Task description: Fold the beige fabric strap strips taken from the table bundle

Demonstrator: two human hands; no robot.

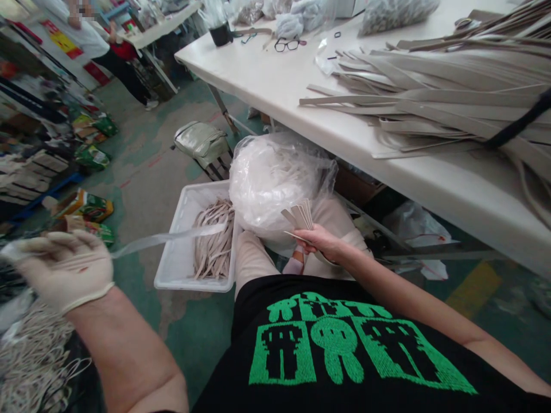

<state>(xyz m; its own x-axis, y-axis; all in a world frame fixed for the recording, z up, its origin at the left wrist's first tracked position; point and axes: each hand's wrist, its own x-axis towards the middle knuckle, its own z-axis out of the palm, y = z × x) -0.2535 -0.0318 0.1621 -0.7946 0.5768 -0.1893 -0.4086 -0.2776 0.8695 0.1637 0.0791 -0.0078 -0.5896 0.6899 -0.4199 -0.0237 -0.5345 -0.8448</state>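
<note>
My left hand (71,267), in a pale glove, is raised at the left edge, fingers curled and a little blurred. From it a translucent plastic strip (167,236) trails right, over a white bin. My bare right hand (317,241) is closed round the ends of several flat beige straps (300,217), fanned out above my lap. Just behind them a large transparent plastic bag (275,178) with pale contents rests against my legs. The white plastic bin (170,258) beside my leg holds a heap of loose beige straps (213,241).
On the white table (267,86) lie bundled long beige straps (430,103), eyeglasses (287,45), a black cup (221,34) and bags of small parts. A padded stool (200,140) stands behind the bin. Pale cords (37,350) are piled lower left; a person (92,43) stands farther back.
</note>
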